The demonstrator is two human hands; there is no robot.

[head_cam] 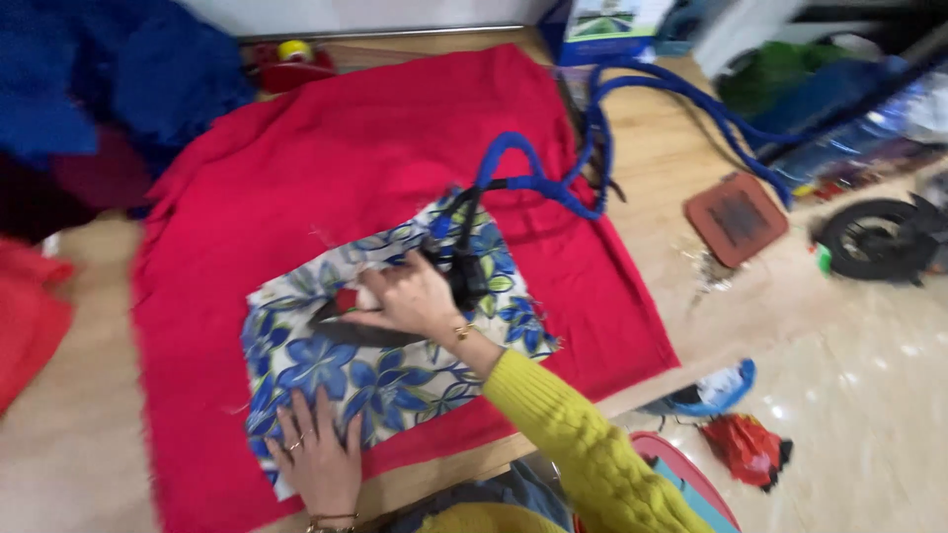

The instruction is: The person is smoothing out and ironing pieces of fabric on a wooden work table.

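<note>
Right hand (pixel 410 296): arm in yellow sleeve reaching in from 5 o'clock, fingers clenched round the handle of a dark iron (pixel 370 331); iron rests on the floral cloth (pixel 385 370), pointing to 9 o'clock; left hand (pixel 318 456): flat, fingers spread, pressing the cloth's 7 o'clock corner; cloth lies on a red fabric (pixel 346 148); blue cord (pixel 592 148) trails toward 1 o'clock.

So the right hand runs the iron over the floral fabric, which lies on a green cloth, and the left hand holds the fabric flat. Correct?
Not quite. The cloth under the floral fabric is red, not green, as the head view shows. The rest stands: the right hand grips the iron, and the left hand lies flat on the fabric.
</note>
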